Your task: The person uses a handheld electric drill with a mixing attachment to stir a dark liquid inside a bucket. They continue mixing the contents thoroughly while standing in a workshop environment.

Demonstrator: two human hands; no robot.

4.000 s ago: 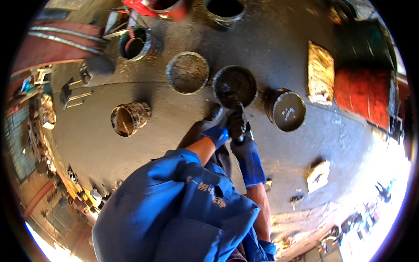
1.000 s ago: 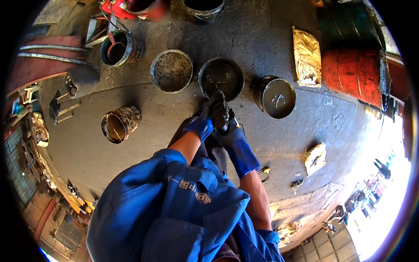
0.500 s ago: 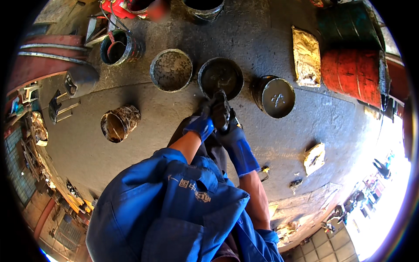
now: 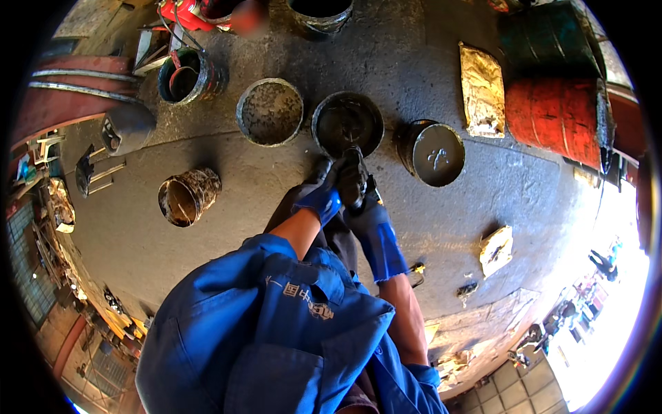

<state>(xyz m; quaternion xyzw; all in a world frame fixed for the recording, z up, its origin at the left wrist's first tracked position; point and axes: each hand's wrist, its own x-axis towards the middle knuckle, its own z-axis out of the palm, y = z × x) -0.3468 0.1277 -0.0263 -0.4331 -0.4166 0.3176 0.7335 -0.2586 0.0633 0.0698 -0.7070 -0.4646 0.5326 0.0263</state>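
Note:
Both my hands wear blue gloves with dark, soiled fronts. My left hand [image 4: 324, 196] is closed on one side of a dark, grimy hand-held power tool [image 4: 354, 179]. From the other side, my right hand [image 4: 367, 215] grips the rear of that tool. Its front end points over the near rim of a round bucket [image 4: 338, 110] with dark, wet contents. Whatever lies below the tool's front is hidden by its body. Left of this bucket stands another bucket [image 4: 270, 112] with a lumpy grey-brown surface. To the right is a bucket [image 4: 439, 155] filled with smooth dark liquid.
A crusted bucket [image 4: 189, 196] lies tilted at left. Farther off stand a bucket with a red-handled tool [image 4: 183, 76] and another bucket [image 4: 321, 17]. A yellowish sack [image 4: 483, 90] and a red drum [image 4: 555, 119] are at far right. Crumpled paper [image 4: 496, 250] lies nearer.
The front of the power tool has shifted slightly toward me and to the right. My hands keep their grip, and the surrounding buckets stay in place.

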